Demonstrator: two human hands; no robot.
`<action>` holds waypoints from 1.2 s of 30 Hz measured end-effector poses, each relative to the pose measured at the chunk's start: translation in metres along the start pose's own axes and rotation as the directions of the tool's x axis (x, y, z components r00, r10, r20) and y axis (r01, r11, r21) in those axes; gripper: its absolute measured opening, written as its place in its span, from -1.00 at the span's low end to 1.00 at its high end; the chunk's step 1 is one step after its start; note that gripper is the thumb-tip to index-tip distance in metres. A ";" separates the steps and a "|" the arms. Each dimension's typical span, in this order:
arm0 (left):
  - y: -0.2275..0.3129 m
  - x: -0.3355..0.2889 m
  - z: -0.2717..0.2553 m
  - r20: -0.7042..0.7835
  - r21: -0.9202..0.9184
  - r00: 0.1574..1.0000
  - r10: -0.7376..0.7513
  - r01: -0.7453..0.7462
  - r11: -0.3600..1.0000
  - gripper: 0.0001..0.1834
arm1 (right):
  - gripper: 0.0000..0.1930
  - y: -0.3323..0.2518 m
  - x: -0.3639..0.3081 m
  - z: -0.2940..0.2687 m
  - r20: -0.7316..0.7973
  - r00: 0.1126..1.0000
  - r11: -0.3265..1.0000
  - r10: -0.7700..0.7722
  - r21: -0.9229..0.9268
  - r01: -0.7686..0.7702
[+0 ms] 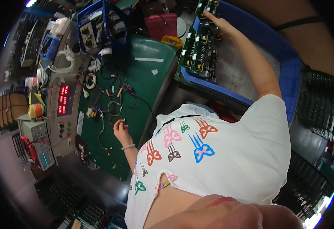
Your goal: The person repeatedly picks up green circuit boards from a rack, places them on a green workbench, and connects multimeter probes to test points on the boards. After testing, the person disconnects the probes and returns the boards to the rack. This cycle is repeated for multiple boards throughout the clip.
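My right hand reaches over the blue plastic bin at the upper right. Its fingers are closed on the edge of a green circuit board, in a row of similar boards. Standing boards with white and yellow parts fill the bin's left side below that hand. My left hand is over the green mat at the bench's near edge. Its fingertips pinch a small dark connector, whose details are too small to make out. Close to it are thin cables with plugs.
A grey test instrument with red digits stands left of the mat, an oscilloscope near it. A blue basket holding equipment stands at the back. White paper strips lie on the mat. Racks of boards stand at the right.
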State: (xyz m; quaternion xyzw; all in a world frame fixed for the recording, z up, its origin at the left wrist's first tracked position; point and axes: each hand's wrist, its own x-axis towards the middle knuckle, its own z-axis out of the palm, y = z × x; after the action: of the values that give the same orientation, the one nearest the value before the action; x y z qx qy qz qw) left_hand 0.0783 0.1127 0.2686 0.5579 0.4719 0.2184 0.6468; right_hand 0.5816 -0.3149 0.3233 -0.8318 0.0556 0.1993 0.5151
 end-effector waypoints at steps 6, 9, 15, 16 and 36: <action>-0.007 -0.018 0.009 -0.057 0.098 0.997 -0.060 0.065 0.993 -0.87 | -0.26 -0.098 -0.100 -0.001 -0.172 0.870 0.689 -0.463 -0.687 0.230; -0.020 -0.021 0.007 -0.070 0.116 0.997 -0.017 0.025 0.993 -0.83 | -0.63 -0.124 -0.150 0.061 0.136 0.646 0.589 -0.751 -0.306 0.748; -0.036 -0.049 -0.024 -0.148 0.118 0.984 0.098 -0.081 0.990 -0.73 | -0.63 -0.190 -0.263 0.179 0.901 -0.028 0.301 -0.432 0.173 0.938; -0.039 -0.056 -0.031 -0.199 0.126 0.972 0.122 -0.098 0.987 -0.74 | -0.62 -0.191 -0.276 0.193 0.938 -0.100 0.260 -0.331 0.192 0.946; -0.124 -0.342 -0.203 -0.964 0.051 0.255 0.075 -0.099 0.994 -0.79 | -0.70 -0.118 -0.595 0.513 0.327 -0.915 0.184 0.237 0.910 0.372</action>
State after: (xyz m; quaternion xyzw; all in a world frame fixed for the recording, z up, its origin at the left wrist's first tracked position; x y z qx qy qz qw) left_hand -0.2829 -0.0941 0.2924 0.3285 0.7342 0.5524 0.2190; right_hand -0.0679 0.1233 0.4531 -0.0295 -0.9368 0.3476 0.0274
